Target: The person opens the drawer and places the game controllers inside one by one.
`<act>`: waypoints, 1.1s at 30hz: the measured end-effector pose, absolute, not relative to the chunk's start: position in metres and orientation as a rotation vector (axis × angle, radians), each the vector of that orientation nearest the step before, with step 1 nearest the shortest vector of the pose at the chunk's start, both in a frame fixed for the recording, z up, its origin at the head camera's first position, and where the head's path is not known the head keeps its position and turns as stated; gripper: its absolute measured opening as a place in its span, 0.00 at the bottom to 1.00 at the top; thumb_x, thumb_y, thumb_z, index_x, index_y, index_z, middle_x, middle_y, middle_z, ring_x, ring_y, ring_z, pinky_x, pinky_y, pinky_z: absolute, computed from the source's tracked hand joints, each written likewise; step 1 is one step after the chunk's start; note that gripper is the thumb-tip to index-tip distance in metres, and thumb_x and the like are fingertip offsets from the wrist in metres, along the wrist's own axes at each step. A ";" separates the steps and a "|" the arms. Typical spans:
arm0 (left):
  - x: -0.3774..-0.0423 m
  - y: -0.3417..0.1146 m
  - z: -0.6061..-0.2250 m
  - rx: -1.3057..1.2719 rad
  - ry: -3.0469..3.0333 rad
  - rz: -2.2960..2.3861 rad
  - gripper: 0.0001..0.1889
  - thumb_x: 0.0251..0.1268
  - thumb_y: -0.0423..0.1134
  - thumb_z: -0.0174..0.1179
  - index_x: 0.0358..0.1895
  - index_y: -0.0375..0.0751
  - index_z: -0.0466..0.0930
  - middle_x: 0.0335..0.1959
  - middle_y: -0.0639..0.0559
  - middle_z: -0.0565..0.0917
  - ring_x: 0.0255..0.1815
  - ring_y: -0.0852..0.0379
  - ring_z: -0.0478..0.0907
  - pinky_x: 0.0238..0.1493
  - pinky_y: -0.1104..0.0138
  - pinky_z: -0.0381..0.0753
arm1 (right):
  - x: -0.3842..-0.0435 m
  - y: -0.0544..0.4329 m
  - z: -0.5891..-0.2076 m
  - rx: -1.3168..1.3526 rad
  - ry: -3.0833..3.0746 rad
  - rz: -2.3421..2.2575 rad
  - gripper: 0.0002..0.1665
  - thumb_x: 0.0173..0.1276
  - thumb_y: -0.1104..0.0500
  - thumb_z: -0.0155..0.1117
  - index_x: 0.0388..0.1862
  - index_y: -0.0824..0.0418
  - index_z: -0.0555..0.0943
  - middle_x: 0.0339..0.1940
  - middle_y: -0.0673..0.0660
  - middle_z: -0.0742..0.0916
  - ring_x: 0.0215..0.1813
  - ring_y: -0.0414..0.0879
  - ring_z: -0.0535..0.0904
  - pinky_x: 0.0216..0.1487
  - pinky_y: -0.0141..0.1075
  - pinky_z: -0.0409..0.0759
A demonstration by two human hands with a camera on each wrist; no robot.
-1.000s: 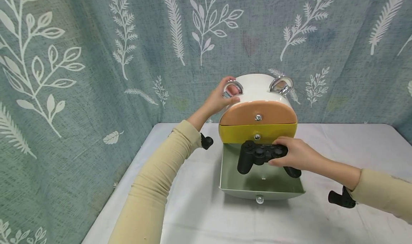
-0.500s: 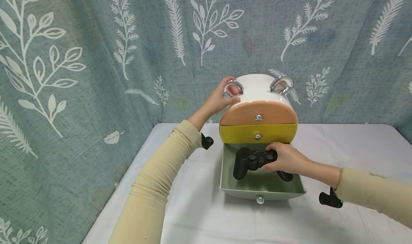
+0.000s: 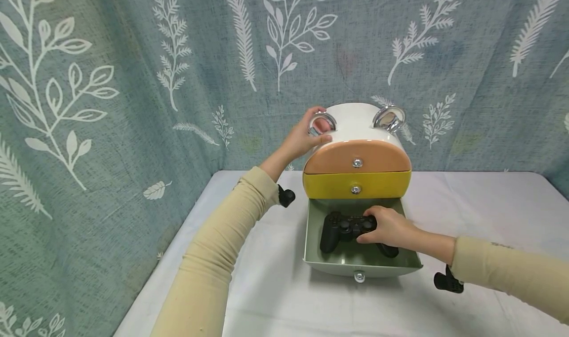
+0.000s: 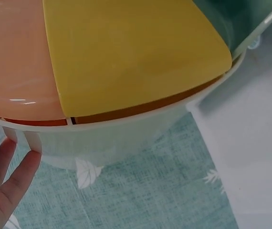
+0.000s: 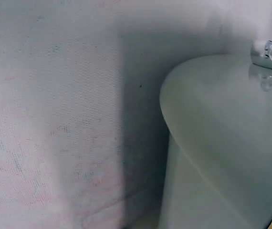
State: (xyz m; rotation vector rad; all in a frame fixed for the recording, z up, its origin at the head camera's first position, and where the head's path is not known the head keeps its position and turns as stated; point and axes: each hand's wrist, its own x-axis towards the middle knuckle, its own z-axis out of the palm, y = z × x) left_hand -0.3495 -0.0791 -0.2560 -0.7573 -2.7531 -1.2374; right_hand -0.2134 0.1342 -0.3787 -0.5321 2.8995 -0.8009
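Observation:
A black game controller (image 3: 332,231) lies low inside the pulled-out green bottom drawer (image 3: 326,268). My right hand (image 3: 393,228) pinches the controller's right side, thumb in front and fingers behind; its right grip shows below the hand. The small drawer cabinet (image 3: 355,122) has a white rounded top, an orange drawer (image 3: 333,159) and a yellow drawer (image 3: 331,185), both closed. My left hand (image 3: 300,138) rests on the cabinet's upper left side beside a chrome ring (image 3: 322,117). In the left wrist view, fairly straight fingers (image 4: 24,174) touch the white side.
A white cloth (image 3: 266,277) covers the table beneath the cabinet. Behind it hangs a blue-green curtain (image 3: 213,55) with white leaf prints. Another chrome ring (image 3: 388,118) stands on the right of the top. The drawer's round knob (image 5: 267,55) juts out in front.
My right hand has lowered the controller and moved it leftward, from above the green drawer down into it. The left hand and the cabinet have stayed put.

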 end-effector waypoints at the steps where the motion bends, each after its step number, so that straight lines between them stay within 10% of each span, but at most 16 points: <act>1: -0.350 -0.079 -0.256 -0.757 -2.755 -1.234 0.37 0.54 0.49 0.64 0.66 0.60 0.53 0.65 0.47 0.65 0.65 0.45 0.62 0.59 0.50 0.64 | -0.214 0.134 -0.380 -0.529 2.902 -0.799 0.40 0.45 0.44 0.73 0.49 0.71 0.75 0.47 0.65 0.81 0.46 0.56 0.76 0.45 0.47 0.75; 33: -0.350 -0.079 -0.256 -0.763 -2.743 -1.238 0.36 0.55 0.47 0.63 0.66 0.59 0.54 0.67 0.47 0.63 0.65 0.45 0.62 0.58 0.51 0.65 | -0.217 0.136 -0.396 -0.547 2.840 -0.872 0.40 0.47 0.47 0.74 0.50 0.74 0.72 0.45 0.65 0.80 0.44 0.54 0.76 0.48 0.49 0.73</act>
